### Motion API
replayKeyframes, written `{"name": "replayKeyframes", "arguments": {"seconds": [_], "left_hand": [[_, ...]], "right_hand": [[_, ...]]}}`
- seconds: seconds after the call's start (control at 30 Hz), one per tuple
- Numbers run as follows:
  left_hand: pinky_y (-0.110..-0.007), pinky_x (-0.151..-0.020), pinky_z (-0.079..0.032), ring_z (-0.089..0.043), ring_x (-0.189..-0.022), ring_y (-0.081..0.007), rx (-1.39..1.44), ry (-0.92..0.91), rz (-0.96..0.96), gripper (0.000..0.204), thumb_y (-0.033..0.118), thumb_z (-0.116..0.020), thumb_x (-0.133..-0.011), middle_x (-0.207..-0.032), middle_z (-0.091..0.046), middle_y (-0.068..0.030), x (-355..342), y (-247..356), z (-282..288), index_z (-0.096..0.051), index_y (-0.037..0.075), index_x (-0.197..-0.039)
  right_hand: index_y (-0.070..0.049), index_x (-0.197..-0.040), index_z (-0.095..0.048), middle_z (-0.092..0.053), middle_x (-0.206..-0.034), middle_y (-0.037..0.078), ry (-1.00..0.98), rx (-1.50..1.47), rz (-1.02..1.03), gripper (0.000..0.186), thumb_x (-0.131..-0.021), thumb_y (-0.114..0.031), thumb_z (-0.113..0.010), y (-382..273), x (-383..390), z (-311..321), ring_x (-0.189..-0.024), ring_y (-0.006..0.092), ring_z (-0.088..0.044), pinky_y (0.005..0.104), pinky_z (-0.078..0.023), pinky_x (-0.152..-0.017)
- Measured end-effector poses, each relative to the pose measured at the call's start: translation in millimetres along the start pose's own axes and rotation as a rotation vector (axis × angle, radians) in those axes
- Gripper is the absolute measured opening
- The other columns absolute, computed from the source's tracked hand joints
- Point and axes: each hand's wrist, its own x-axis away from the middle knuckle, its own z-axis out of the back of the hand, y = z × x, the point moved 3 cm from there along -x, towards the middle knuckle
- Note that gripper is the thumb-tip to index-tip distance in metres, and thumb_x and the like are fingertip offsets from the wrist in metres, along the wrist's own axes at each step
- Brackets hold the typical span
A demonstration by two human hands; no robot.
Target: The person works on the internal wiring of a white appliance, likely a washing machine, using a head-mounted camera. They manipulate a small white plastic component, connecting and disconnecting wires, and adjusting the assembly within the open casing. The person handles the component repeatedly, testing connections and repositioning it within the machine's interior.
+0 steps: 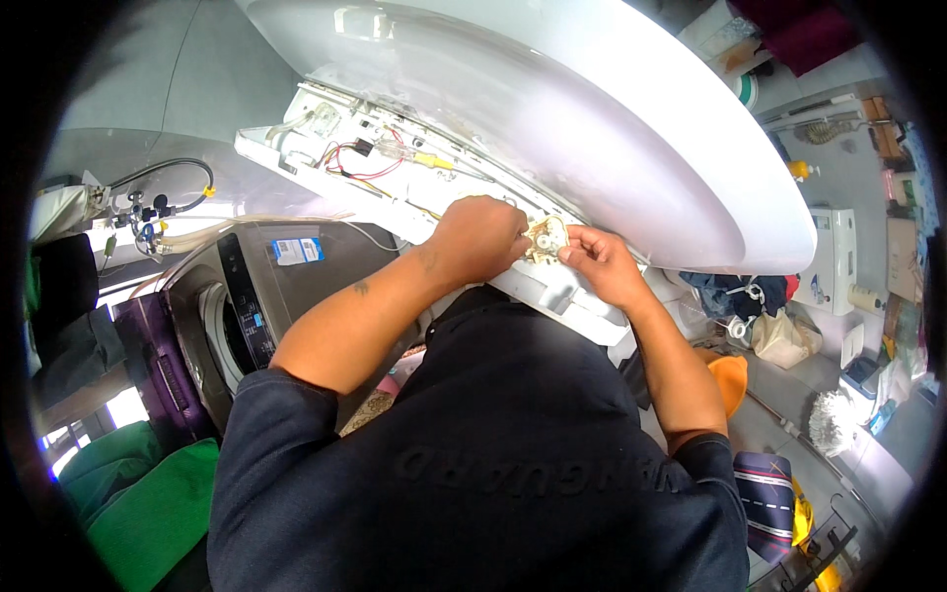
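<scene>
A long white appliance panel [572, 314] lies open in front of me, its inside facing up. Over its right half, a small cream plastic mechanism [546, 239] with a round centre sits between my two hands. My left hand [478, 237] is closed at the left side of this part; its fingertips are mostly hidden behind the hand. Thumb and fingers of my right hand [604, 264] pinch the right edge. Further left in the panel are red and dark wires [340, 158] and a screwdriver [426, 159] with a clear and yellow handle.
A large white curved surface [631, 128] rises behind the panel. At left stands a grey front-loading washing machine [296, 286], near a purple suitcase [163, 365] and green cloth [158, 503]. To the right are a plastic bag [784, 338] and an orange basin [728, 380].
</scene>
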Motion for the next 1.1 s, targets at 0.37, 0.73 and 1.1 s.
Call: {"name": "replayKeyframes", "arguments": {"seconds": [0.37,0.73,1.1], "left_hand": [[-0.045,-0.069,-0.052,-0.066,-0.071,-0.0367,0.137,0.115,0.032,0.017,0.022,-0.07,-0.084,-0.072,-0.068,-0.0143,-4.5,-5.4,-1.1,-0.074,0.006,-0.085],[-0.042,-0.067,-0.052,-0.066,-0.069,-0.0343,0.242,0.066,0.074,0.015,0.019,-0.073,-0.08,-0.073,-0.067,-0.0148,-5.3,-5.7,0.1,-0.073,0.004,-0.083],[-0.043,-0.069,-0.053,-0.067,-0.072,-0.0357,0.19,0.097,0.053,0.017,0.02,-0.073,-0.081,-0.074,-0.068,-0.0159,-0.6,0.2,-5.1,-0.072,0.003,-0.081]], "right_hand": [[0.002,-0.126,-0.065,-0.072,-0.099,0.002,0.053,0.046,0.043,0.031,-0.098,-0.009,-0.066,-0.1,0.1,-1.0,-0.084,0.0047,-0.061,0.0226,-0.05,-0.077],[0.004,-0.129,-0.062,-0.073,-0.106,0.002,0.046,0.065,-0.008,0.034,-0.098,-0.008,-0.065,-1.7,1.8,-1.2,-0.092,0.0054,-0.061,0.0233,-0.049,-0.085],[0.003,-0.128,-0.064,-0.074,-0.103,0.003,0.072,0.079,0.058,0.034,-0.096,-0.008,-0.067,1.2,1.6,-2.4,-0.089,0.0066,-0.062,0.025,-0.05,-0.083]]}}
